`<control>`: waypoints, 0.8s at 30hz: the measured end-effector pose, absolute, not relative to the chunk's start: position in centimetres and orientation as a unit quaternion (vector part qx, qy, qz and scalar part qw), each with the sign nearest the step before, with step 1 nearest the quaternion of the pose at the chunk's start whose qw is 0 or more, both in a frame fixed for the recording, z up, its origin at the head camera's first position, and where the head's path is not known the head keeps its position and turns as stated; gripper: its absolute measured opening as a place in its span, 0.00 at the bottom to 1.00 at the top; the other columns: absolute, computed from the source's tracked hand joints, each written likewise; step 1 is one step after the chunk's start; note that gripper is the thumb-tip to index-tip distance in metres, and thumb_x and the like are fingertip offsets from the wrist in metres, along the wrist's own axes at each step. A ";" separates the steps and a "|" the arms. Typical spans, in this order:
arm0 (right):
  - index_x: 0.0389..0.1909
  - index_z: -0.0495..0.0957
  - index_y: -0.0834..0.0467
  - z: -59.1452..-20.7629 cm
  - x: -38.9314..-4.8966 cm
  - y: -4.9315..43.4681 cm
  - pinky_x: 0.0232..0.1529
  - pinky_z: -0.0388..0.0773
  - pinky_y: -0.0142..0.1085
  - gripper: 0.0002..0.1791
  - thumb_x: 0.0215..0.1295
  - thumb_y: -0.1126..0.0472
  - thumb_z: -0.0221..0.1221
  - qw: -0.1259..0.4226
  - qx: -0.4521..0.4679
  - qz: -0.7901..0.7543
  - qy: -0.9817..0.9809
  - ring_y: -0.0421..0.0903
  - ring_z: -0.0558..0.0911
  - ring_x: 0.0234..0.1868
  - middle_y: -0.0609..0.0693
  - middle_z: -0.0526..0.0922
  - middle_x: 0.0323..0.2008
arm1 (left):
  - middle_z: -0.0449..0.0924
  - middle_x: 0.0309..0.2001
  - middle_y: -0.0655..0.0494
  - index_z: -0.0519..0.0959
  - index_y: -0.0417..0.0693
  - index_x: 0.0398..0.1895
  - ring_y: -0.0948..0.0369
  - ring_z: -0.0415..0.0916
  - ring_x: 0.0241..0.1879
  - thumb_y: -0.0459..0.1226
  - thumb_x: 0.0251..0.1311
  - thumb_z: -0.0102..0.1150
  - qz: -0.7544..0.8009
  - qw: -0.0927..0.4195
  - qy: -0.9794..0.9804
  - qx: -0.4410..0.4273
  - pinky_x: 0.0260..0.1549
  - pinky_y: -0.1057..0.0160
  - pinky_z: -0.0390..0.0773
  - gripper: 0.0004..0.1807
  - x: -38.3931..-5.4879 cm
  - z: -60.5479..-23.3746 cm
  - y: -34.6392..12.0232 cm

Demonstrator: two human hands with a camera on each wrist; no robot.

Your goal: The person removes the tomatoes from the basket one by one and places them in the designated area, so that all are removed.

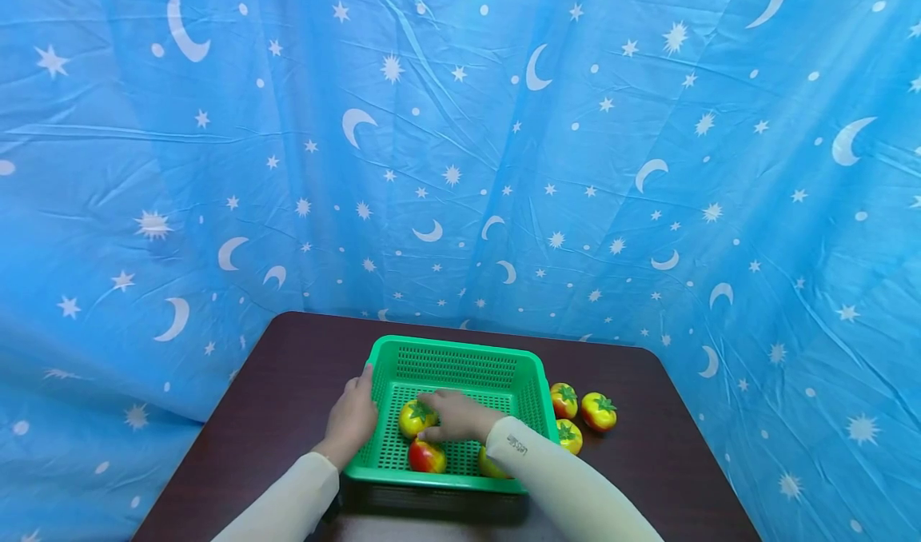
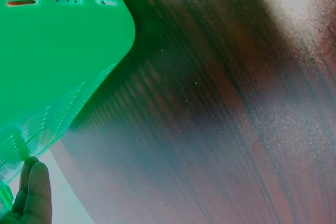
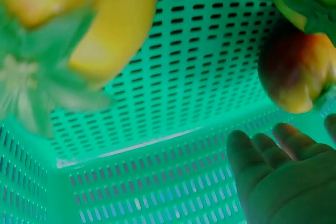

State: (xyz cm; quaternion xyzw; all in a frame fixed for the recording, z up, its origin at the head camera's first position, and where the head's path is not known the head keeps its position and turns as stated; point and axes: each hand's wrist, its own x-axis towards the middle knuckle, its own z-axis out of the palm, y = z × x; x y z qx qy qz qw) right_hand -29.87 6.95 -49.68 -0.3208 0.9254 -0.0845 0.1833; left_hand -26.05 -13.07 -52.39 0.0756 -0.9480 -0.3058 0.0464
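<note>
A green perforated plastic basket (image 1: pixel 460 342) stands on the table. My left hand (image 1: pixel 352 418) lies along its left side, with straight fingers (image 2: pixel 38 190) against the outer wall in the left wrist view. Inside the basket, my right hand (image 1: pixel 460 416) reaches over the fruit with its fingers loosely extended. Just by those fingertips sits a yellow tomato-like fruit (image 1: pixel 415 420) with a green leafy top. A red-and-yellow fruit (image 1: pixel 426 457) lies nearer the front wall. Another yellowish fruit (image 1: pixel 491 464) is partly hidden under my right forearm.
Right of the basket, three more leafy-topped fruits rest on the dark table (image 1: pixel 288 382): one (image 1: pixel 564 400) near the wall, one (image 1: pixel 598 412) farther right, and one (image 1: pixel 569 436) partly covered by the basket rim. A blue curtain (image 1: pixel 460 166) with moons and stars hangs behind.
</note>
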 end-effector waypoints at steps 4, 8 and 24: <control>0.71 0.54 0.37 -50.3 -29.7 6.3 0.63 0.69 0.50 0.38 0.61 0.35 0.53 0.185 -0.314 -0.088 0.927 0.49 0.66 0.67 0.47 0.63 0.69 | 0.65 0.63 0.37 0.48 0.45 0.74 0.46 0.74 0.53 0.32 0.63 0.52 -0.306 0.045 -0.948 0.077 0.50 0.43 0.76 0.38 -26.1 -52.5 -13.1; 0.71 0.54 0.37 -50.9 -29.5 5.8 0.63 0.69 0.52 0.37 0.62 0.34 0.51 0.188 -0.304 -0.090 0.930 0.51 0.66 0.67 0.49 0.61 0.70 | 0.65 0.62 0.37 0.49 0.44 0.74 0.46 0.75 0.52 0.32 0.63 0.52 -0.306 0.046 -0.948 0.077 0.50 0.43 0.76 0.38 -26.1 -52.7 -13.2; 0.69 0.61 0.45 -51.8 -29.8 4.4 0.57 0.75 0.45 0.34 0.63 0.42 0.56 0.156 -0.277 -0.129 0.940 0.47 0.74 0.56 0.52 0.68 0.65 | 0.65 0.62 0.38 0.49 0.44 0.74 0.48 0.75 0.52 0.32 0.63 0.52 -0.311 0.045 -0.947 0.074 0.50 0.44 0.76 0.37 -26.0 -52.5 -13.1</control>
